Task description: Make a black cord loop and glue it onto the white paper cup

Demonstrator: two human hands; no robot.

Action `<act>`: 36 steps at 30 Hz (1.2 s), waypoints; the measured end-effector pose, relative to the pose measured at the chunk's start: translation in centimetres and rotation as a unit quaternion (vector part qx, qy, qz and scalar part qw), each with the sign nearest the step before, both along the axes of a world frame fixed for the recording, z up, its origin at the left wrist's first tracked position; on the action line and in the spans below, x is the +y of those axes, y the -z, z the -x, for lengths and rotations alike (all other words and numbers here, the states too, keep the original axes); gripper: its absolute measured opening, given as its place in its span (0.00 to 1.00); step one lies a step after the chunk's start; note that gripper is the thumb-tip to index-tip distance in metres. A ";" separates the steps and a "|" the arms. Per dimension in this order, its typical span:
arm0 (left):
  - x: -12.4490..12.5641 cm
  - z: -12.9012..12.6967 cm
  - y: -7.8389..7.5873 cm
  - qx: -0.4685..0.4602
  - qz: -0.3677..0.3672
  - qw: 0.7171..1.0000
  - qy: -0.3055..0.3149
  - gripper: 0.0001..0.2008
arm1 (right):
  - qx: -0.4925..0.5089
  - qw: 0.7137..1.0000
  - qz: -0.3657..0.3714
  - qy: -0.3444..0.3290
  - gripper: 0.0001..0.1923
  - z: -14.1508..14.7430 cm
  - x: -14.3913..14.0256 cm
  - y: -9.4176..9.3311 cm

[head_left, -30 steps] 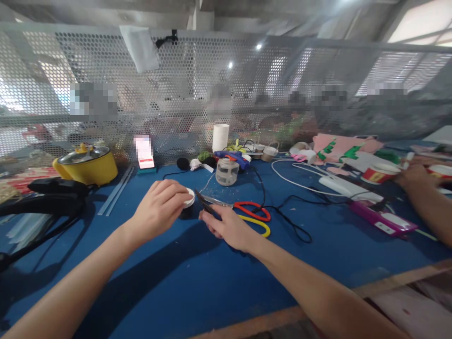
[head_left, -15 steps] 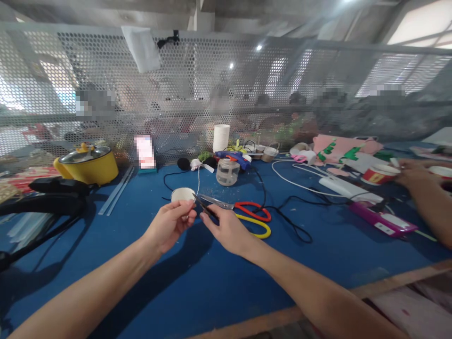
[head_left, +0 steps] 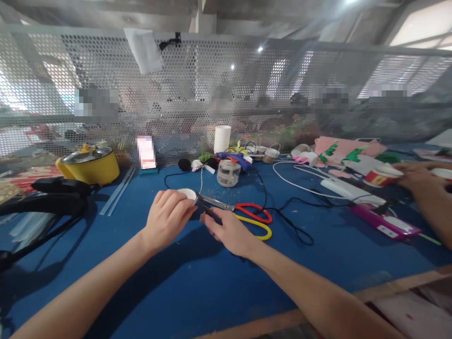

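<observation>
The left hand (head_left: 171, 215) is closed on a white round piece (head_left: 188, 193) and the right hand (head_left: 228, 230) grips a dark tool (head_left: 209, 208) at its rim, between the tabletop's (head_left: 197, 292) near and far edges, scissors (head_left: 252, 206) just beside, a clear jar (head_left: 228, 173) nearer the far edge.

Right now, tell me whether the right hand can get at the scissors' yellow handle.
Probably yes: the yellow handle lies on the blue table close beside the right hand, with nothing visible between them. That hand grips a slim dark tool, though, so it would likely need freeing first.
</observation>
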State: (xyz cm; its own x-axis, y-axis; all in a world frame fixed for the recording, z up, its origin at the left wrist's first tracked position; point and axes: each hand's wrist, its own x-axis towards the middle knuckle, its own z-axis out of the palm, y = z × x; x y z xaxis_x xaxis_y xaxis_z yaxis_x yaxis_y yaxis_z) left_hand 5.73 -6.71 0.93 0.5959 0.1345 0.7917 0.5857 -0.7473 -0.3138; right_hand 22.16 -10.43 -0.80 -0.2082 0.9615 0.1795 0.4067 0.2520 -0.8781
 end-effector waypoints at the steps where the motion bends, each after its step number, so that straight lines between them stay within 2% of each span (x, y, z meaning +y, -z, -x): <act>1: 0.1 0.1 0.0 -0.007 0.006 1.000 0.015 0.03 | 0.000 1.000 0.001 -0.004 0.11 0.0 -0.1 0.0; 3: 0.0 0.1 -0.1 -0.049 0.058 0.996 0.042 0.00 | -0.003 1.000 -0.001 -0.007 0.12 0.1 -0.2 0.1; 4: -0.2 -0.1 -0.2 -0.095 0.115 0.988 0.047 0.02 | -0.006 1.000 -0.004 -0.005 0.12 0.2 -0.2 0.2; 5: -0.3 -0.3 -0.2 -0.156 0.197 0.967 0.048 0.04 | -0.009 1.000 -0.011 -0.001 0.12 0.2 -0.2 0.3; 6: -0.4 -0.5 -0.3 -0.228 0.300 0.925 0.049 0.05 | -0.013 1.000 -0.024 0.006 0.12 0.2 -0.1 0.4; 7: -0.6 -0.8 -0.3 -0.302 0.412 0.858 0.049 0.07 | -0.018 0.999 -0.039 0.015 0.12 0.3 -0.1 0.5; 8: -0.7 -1.1 -0.4 -0.363 0.520 0.771 0.064 0.08 | -0.023 0.998 -0.056 0.023 0.12 0.3 0.0 0.6; 9: -0.7 -1.3 -0.4 -0.408 0.603 0.681 0.081 0.09 | -0.029 0.997 -0.070 0.029 0.12 0.3 0.0 0.7; 10: -0.8 -1.4 -0.5 -0.435 0.658 0.606 0.101 0.09 | -0.035 0.996 -0.078 0.033 0.11 0.2 0.1 0.7; 11: -0.8 -1.5 -0.5 -0.452 0.686 0.558 0.120 0.10 | -0.040 0.995 -0.079 0.034 0.11 0.2 0.2 0.8; 12: -0.7 -1.5 -0.6 -0.460 0.694 0.538 0.132 0.10 | -0.045 0.996 -0.075 0.031 0.11 0.2 0.2 0.7; 13: -0.7 -1.4 -0.7 -0.463 0.690 0.540 0.136 0.10 | -0.048 0.996 -0.069 0.026 0.11 0.1 0.2 0.7; 16: -0.6 -1.3 -0.8 -0.456 0.667 0.576 0.126 0.11 | -0.054 0.997 -0.060 0.007 0.11 0.0 0.2 0.5; 20: -0.7 -1.2 -0.9 -0.418 0.674 0.598 0.116 0.11 | -0.053 0.997 -0.053 -0.005 0.12 0.0 0.1 0.4; 21: -0.7 -1.1 -1.1 -0.397 0.672 0.615 0.111 0.11 | -0.051 0.997 -0.052 -0.003 0.12 -0.1 0.1 0.4; 22: -0.7 -0.9 -1.2 -0.368 0.662 0.644 0.103 0.11 | -0.047 0.998 -0.051 -0.001 0.12 -0.1 0.1 0.4; 23: -0.6 -0.7 -1.4 -0.333 0.637 0.689 0.094 0.10 | -0.041 0.998 -0.047 0.003 0.12 -0.2 0.1 0.4; 24: -0.5 -0.4 -1.7 -0.294 0.594 0.745 0.082 0.09 | -0.031 0.999 -0.039 0.006 0.12 -0.2 0.2 0.3; 26: -0.2 0.2 -2.0 -0.185 0.439 0.876 0.075 0.09 | -0.002 1.000 -0.003 0.002 0.13 -0.3 0.3 0.4; 27: 0.0 0.5 -2.1 -0.123 0.350 0.926 0.073 0.11 | 0.018 1.000 0.021 -0.007 0.14 -0.4 0.4 0.4; 28: 0.3 0.7 -2.1 -0.072 0.265 0.960 0.060 0.12 | 0.040 0.998 0.044 -0.020 0.14 -0.4 0.4 0.5; 29: 0.6 1.0 -2.0 -0.038 0.187 0.980 0.047 0.10 | 0.060 0.996 0.063 -0.034 0.15 -0.4 0.4 0.5; 31: 1.2 1.5 -1.7 -0.008 0.084 0.996 0.042 0.06 | 0.094 0.989 0.095 -0.062 0.16 -0.4 0.3 0.6; 33: 1.6 1.7 -1.4 -0.002 0.034 0.998 0.057 0.05 | 0.114 0.983 0.119 -0.080 0.17 -0.4 0.2 0.6; 35: 1.6 1.6 -1.2 -0.014 0.038 0.997 0.070 0.04 | 0.109 0.982 0.126 -0.087 0.17 -0.4 0.1 0.6; 36: 1.4 1.4 -1.1 -0.036 0.066 0.995 0.071 0.02 | 0.094 0.985 0.117 -0.083 0.16 -0.4 0.0 0.5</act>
State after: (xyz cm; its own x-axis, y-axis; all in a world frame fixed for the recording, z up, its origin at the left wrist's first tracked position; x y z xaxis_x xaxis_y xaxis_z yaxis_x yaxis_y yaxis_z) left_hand 4.29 -5.32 2.03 0.5584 0.1579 0.8144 0.4886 -0.8560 -0.1691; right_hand 22.55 -10.41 -1.30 -0.3509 0.9364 0.0062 0.2024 0.0823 -0.9758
